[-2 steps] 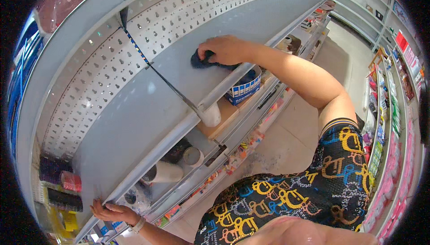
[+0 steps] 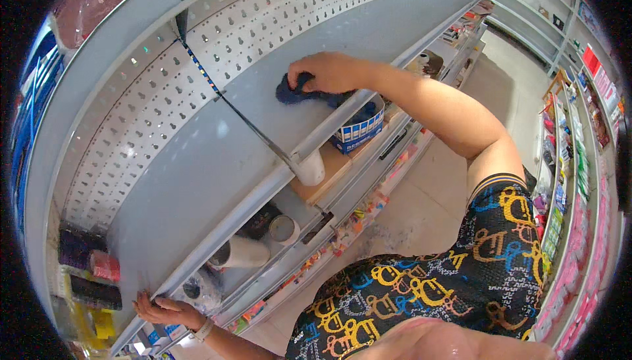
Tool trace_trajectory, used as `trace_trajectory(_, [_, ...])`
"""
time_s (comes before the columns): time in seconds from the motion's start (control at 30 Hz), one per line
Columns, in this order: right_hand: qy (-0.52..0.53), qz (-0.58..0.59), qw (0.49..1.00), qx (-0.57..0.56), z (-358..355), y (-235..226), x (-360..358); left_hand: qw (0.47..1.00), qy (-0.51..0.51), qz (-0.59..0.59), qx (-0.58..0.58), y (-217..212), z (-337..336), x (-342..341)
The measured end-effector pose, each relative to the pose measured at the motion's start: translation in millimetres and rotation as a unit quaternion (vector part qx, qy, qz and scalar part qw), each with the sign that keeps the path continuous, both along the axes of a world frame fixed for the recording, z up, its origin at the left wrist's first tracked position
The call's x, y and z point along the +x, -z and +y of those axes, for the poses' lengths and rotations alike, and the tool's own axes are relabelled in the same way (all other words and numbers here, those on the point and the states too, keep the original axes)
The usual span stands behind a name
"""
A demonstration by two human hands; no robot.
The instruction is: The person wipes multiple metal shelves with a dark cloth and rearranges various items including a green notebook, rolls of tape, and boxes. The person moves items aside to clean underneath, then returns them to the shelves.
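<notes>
On the grey metal shelf [image 2: 178, 156], my right hand [image 2: 329, 72] presses a crumpled dark blue cloth [image 2: 289, 91] against the surface. My fingers are closed over the cloth, and part of it lies under my palm. My right arm reaches across the shelf's front edge. At the lower left, my left hand [image 2: 161, 310] holds the front lip of the same shelf, fingers bent over it and thumb in front.
A perforated back panel [image 2: 243, 37] rises behind the shelf. A dark strap [image 2: 243, 120] crosses it to a white cup-like piece [image 2: 309, 168] at the front edge. Below sit a blue-and-white box [image 2: 359, 135] and white cylinders [image 2: 247, 253]. Stocked shelves [image 2: 573, 208] line the right.
My right hand and the cloth have shifted slightly left along the shelf. My left hand stays in place.
</notes>
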State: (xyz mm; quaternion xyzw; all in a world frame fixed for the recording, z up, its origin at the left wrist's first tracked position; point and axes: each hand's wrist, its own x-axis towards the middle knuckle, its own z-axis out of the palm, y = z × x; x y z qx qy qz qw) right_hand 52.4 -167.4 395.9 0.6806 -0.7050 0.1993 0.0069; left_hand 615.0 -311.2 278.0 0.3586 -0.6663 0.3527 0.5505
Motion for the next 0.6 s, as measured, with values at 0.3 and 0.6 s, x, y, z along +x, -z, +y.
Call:
trace_trajectory(0.3, [0.196,-0.157,0.968,-0.005,51,-44,-120,1.0,0.01,0.0,0.025,7,-4,5])
trace_trajectory(0.6, [0.137,0.151,0.961,0.186,25,4,-61,1.0,0.01,0.026,0.008,7,-18,34])
